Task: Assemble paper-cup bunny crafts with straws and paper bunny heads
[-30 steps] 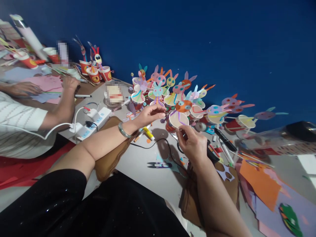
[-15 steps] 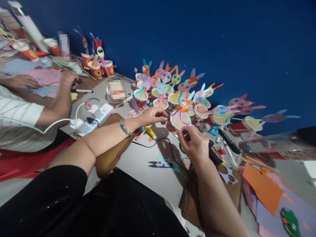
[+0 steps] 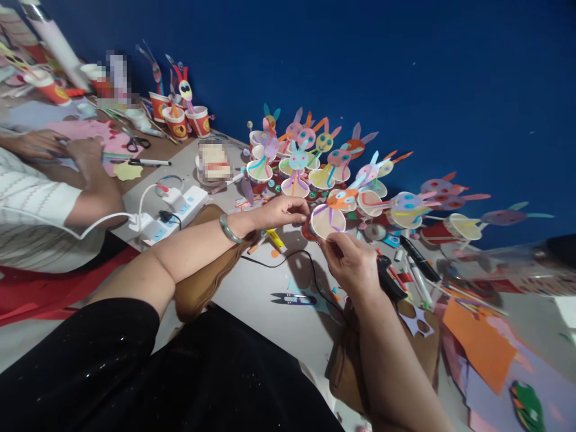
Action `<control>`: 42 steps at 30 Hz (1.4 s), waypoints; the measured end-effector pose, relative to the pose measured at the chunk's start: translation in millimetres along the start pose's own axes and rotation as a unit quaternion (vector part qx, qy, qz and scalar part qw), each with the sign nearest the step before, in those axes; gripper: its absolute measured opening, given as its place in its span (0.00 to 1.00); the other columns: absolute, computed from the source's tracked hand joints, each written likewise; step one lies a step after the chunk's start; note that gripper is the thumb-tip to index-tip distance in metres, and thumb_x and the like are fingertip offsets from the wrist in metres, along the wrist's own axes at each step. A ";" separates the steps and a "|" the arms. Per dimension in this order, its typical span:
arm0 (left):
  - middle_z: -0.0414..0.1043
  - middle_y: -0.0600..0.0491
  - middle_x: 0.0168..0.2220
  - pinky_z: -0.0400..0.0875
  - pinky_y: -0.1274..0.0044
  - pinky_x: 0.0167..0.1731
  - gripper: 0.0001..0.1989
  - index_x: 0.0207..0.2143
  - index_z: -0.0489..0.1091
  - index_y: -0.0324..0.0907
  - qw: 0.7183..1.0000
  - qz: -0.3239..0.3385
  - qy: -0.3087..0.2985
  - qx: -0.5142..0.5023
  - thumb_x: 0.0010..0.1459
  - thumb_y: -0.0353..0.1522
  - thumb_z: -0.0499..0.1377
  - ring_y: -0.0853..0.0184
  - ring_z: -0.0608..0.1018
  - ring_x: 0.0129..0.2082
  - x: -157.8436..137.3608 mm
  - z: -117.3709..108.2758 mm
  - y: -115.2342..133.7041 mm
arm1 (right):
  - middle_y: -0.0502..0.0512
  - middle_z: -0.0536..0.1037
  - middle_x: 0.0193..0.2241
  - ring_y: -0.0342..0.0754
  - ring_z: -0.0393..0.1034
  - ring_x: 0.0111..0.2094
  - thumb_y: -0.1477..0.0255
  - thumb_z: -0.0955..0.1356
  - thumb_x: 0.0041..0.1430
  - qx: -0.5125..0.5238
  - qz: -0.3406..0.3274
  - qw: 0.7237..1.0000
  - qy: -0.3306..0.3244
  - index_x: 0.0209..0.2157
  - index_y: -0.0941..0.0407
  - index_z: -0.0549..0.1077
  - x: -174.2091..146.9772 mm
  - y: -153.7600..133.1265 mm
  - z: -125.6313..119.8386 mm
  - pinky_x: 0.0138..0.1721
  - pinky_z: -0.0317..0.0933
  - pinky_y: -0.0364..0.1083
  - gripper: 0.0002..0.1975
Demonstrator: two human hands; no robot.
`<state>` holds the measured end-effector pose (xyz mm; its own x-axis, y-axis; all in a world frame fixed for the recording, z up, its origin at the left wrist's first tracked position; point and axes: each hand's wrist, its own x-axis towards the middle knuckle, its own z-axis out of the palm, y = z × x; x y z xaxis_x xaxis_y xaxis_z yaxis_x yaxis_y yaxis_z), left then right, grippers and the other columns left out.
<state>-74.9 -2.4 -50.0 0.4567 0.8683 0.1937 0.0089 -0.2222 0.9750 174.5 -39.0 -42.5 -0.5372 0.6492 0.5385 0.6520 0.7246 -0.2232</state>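
A red-and-white paper cup (image 3: pixel 323 230), its mouth turned up towards me, has an orange paper rabbit head (image 3: pixel 342 198) on purple strips rising from its far rim. My right hand (image 3: pixel 353 261) grips the cup at its near right side. At the cup's left wall is my left hand (image 3: pixel 284 211), thumb and fingers pinched together; whatever lies between the fingertips is too small to make out. Behind them stand several similar cups with paper rabbit heads (image 3: pixel 298 157). Below the hands, thread snips (image 3: pixel 293 299) lie on the table (image 3: pixel 256 288).
A power strip (image 3: pixel 180 215) and brown pads (image 3: pixel 204 258) are near my forearms. To the right are markers (image 3: pixel 419 258), a clear bottle (image 3: pixel 504 267) and orange paper (image 3: pixel 479 342). At left, a co-worker's hands (image 3: pixel 85 150) rest over pink paper beside black scissors (image 3: pixel 137 143).
My right hand and the cup have shifted slightly left, the cup's mouth turning a little. The co-worker's hand has moved left, away from the black scissors.
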 end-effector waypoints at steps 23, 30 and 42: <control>0.77 0.54 0.30 0.70 0.80 0.33 0.04 0.36 0.75 0.37 0.985 0.003 0.172 0.027 0.57 0.28 0.64 0.73 0.76 0.30 5.3 2.0 -22.1 | 0.56 0.80 0.25 0.50 0.72 0.23 0.63 0.63 0.71 -0.045 0.131 0.989 0.052 0.42 0.55 0.77 -3.1 28.7 13.0 0.28 0.58 0.46 0.14; 0.76 0.55 0.28 0.69 0.79 0.31 0.02 0.33 0.76 0.37 0.987 -0.038 0.150 0.040 0.56 0.25 0.63 0.73 0.74 0.27 3.9 6.9 -13.1 | 0.56 0.78 0.24 0.47 0.65 0.21 0.66 0.62 0.70 -0.121 0.135 0.982 -0.046 0.41 0.58 0.78 12.4 14.9 29.9 0.27 0.45 0.45 0.15; 0.78 0.54 0.27 0.70 0.82 0.28 0.04 0.34 0.75 0.36 0.993 -0.059 0.099 0.009 0.53 0.24 0.62 0.74 0.77 0.25 2.3 5.8 -9.6 | 0.56 0.81 0.25 0.46 0.69 0.22 0.63 0.62 0.72 -0.145 0.100 0.984 0.025 0.41 0.56 0.79 -7.5 -7.5 -14.1 0.26 0.51 0.44 0.16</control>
<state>-68.8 -0.9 -59.5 0.2677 0.9585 0.0979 0.0681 -0.1202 0.9904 181.2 -52.6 -33.4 -0.3613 0.7546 0.5478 0.8706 0.4834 -0.0917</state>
